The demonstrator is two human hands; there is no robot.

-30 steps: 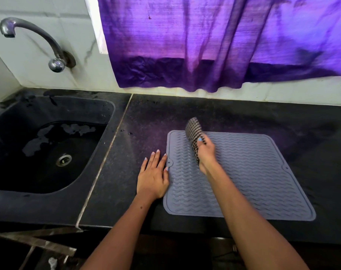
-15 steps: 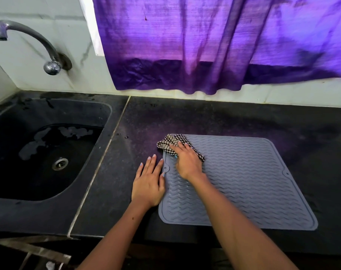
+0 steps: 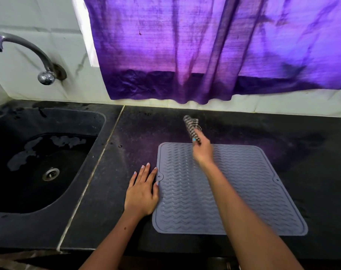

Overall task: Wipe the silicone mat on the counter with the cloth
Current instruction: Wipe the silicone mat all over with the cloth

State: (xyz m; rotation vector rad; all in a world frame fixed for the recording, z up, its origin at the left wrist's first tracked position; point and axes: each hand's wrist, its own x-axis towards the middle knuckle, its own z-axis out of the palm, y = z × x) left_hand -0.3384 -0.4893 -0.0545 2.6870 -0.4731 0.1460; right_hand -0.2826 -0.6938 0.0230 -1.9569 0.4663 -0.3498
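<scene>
A grey silicone mat (image 3: 249, 191) with a wavy ribbed pattern lies flat on the black counter (image 3: 311, 152). My right hand (image 3: 202, 151) hovers over the mat's far edge, raised and motion-blurred, gripping a black-and-white checked cloth (image 3: 191, 125) that sticks up past the mat toward the wall. My left hand (image 3: 142, 191) rests flat on the counter with fingers spread, its thumb side touching the mat's left edge beside the small tab.
A black sink (image 3: 39, 162) with a drain and wet patches fills the left, under a metal tap (image 3: 29, 53). A purple curtain (image 3: 214, 49) hangs over the tiled wall behind the counter. The counter's front edge runs along the bottom.
Half a second ago my right hand pressed the cloth on the mat's far left corner; now it has lifted the cloth up and moved right toward the far edge. My left hand stays put.
</scene>
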